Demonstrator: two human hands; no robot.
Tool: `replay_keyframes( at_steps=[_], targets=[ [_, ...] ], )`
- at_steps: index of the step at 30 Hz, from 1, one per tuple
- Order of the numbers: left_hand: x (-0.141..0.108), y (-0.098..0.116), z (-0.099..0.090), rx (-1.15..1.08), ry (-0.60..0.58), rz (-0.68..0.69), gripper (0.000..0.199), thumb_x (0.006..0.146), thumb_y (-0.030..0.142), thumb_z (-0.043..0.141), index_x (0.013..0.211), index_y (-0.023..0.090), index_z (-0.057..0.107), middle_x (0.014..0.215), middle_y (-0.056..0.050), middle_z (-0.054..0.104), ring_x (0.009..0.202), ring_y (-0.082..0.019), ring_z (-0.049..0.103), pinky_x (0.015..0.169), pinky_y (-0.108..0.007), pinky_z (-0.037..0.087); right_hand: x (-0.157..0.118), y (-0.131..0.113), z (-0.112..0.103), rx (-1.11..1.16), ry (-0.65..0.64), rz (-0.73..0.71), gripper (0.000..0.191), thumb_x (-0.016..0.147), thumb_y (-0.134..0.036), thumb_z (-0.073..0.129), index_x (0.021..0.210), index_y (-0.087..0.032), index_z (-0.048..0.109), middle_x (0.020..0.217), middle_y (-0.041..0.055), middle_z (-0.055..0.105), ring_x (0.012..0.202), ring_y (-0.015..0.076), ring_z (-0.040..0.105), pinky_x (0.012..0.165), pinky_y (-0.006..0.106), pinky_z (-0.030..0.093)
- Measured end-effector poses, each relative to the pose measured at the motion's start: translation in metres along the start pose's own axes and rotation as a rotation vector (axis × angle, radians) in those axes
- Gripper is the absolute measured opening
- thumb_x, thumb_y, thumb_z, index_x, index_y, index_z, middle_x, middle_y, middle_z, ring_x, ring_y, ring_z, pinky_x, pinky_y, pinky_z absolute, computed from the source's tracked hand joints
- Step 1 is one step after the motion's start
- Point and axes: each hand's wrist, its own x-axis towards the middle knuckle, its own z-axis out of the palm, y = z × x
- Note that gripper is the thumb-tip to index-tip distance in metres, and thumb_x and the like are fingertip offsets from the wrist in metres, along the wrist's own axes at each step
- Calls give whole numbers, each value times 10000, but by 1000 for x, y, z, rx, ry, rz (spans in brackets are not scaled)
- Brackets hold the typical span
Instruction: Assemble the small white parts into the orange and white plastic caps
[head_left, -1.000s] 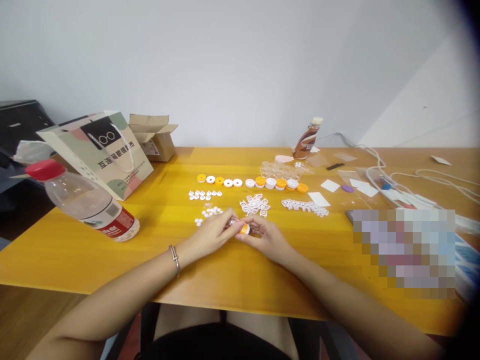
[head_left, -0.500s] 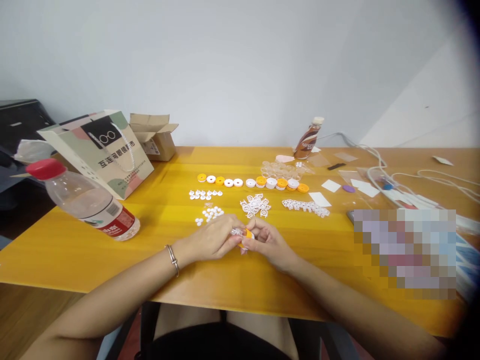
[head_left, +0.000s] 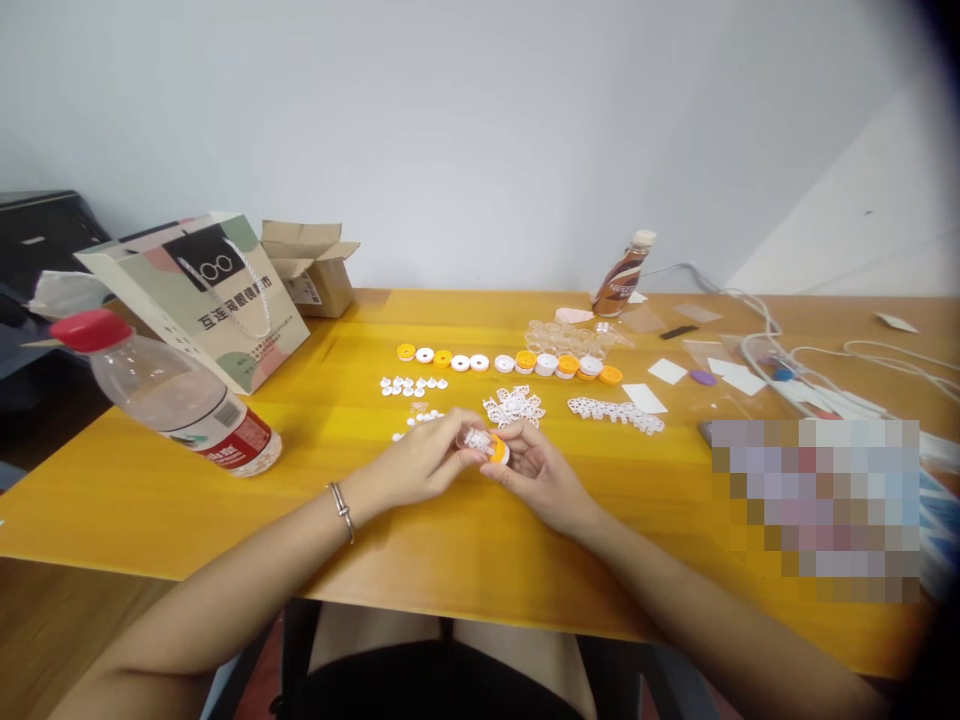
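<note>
Fingers of the left hand are pinching a clear-and-white piece just below the frame's centre, where the right hand's thumb and fingers are gripping an orange-and-white ring. Higher up, orange and white discs are lying in a row on the table.

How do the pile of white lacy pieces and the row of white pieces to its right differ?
The pile is a roundish cluster, while the row is long and narrow. Pieces in the pile point various ways; those in the row are lined up. The pile lies just beyond the right hand, whereas the row lies farther right, beside a white card. Both are white, have openings, and lie on the table.
</note>
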Motion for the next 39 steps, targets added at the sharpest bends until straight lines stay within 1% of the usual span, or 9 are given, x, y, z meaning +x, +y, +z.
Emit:
replay_keyframes(
  at_steps=[3,10,16,19,22,27,32,36,39],
  targets=[
    [0,2,-1,-33,-16,-17,238,868,315,374,1047,165,416,855,-50,551,711,-126,501,651,-262,410,-2,-1,-1,-6,-2,-7,266,679,-263,661,837,-225,451,832,-8,607,775,106,573,728,259,438],
    [0,6,-23,-164,-221,184,232,882,221,337,1083,189,449,971,-68,533,883,-140,494,805,-289,409,-3,-7,-5,101,-166,113,209,722,-291,623,813,-199,459,784,-3,618,708,103,580,684,273,459],
    [-1,0,-16,-102,-46,-32,320,827,318,471,1116,188,426,989,-66,541,852,-149,514,767,-307,437,3,2,-6,26,-24,57,259,658,-226,678,825,-213,480,848,-9,617,806,102,577,778,271,437],
    [0,-1,-14,-110,-21,30,176,855,244,418,997,178,500,915,-52,563,840,-140,529,765,-303,441,4,3,-7,40,-40,98,234,664,-219,673,815,-204,496,809,-19,617,753,92,579,756,263,445],
    [1,-1,-15,-179,-89,185,222,864,163,367,1041,199,496,1116,-82,513,1055,-171,476,906,-357,393,4,-1,-8,86,-87,128,172,711,-244,635,823,-197,513,810,-15,619,742,95,584,758,280,454],
    [0,-3,-13,-164,81,31,420,794,259,531,1185,219,384,1165,-104,474,1062,-202,467,881,-383,420,4,-3,-8,88,-99,159,170,723,-239,627,859,-200,532,820,-14,626,773,90,579,813,281,435],
    [2,-3,-17,-178,-98,139,254,862,183,393,1094,234,484,1143,-67,509,1079,-181,468,924,-390,390,5,3,-11,163,-67,238,205,699,-256,650,870,-207,547,863,-10,637,806,105,597,848,316,439],
    [2,-3,-17,-124,26,33,388,810,257,508,1183,238,405,1176,-91,469,1067,-205,457,890,-398,413,6,4,-12,221,-54,288,211,701,-269,649,882,-201,565,874,3,652,787,103,612,860,318,443],
    [1,-2,-16,-113,-27,37,260,836,245,460,1095,223,470,1064,-70,524,973,-179,506,858,-375,433,7,3,-13,242,-57,326,201,703,-280,645,870,-191,579,857,11,659,772,109,619,848,321,453]
  ],
)
